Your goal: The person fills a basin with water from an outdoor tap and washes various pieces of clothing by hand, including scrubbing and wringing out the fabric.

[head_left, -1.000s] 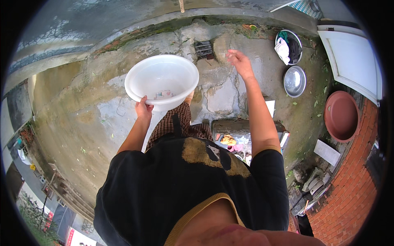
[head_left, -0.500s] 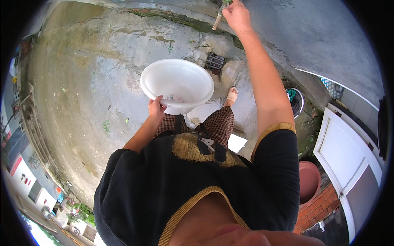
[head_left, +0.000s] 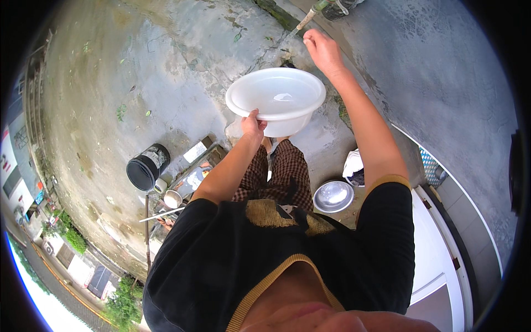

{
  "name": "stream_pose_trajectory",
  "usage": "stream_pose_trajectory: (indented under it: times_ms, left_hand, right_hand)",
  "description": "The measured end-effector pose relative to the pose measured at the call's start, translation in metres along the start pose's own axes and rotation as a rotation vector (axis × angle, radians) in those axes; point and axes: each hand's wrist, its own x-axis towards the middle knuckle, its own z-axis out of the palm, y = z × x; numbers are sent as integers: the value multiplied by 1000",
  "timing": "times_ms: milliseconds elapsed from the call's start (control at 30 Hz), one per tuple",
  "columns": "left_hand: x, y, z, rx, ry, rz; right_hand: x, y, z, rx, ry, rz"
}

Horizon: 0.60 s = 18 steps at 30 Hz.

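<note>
A large white plastic basin (head_left: pixel 301 119) hangs in front of my legs, tilted a little. My left hand (head_left: pixel 254 123) grips its near rim, thumb over the edge and fingers beneath. Inside it a bright glint shows; whether water lies there I cannot tell. Up by the wall, a tap with a pale spout (head_left: pixel 307 19) points down beyond the basin's far side. A faint streak like running water falls from its end. Just below the spout is my right hand (head_left: pixel 323 52), apart from both tap and basin, its fingers curled in with nothing visible in them.
Left of my legs lie a black bucket (head_left: pixel 148 169), a mug (head_left: pixel 161 185) and a small pot (head_left: pixel 173 198). A metal basin (head_left: pixel 333 196) and a white container (head_left: pixel 353 165) with dark cloth stand at right. A white door (head_left: pixel 434 260) is beyond my right arm.
My right hand has let go of the tap and come down below it. The basin in my left hand has shifted right, toward the tap. My view has turned, bringing the bucket into sight.
</note>
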Motion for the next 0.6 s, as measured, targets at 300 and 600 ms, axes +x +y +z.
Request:
stream_pose_trajectory:
  times_ms: [300, 600]
  left_hand:
    - [-15, -31, 17, -18, -14, -48]
    - [-1, -41, -16, -29, -61, -67]
  right_hand:
    - [85, -22, 28, -1396, -669, -384]
    - [111, -10, 51, -1295, -757, -295]
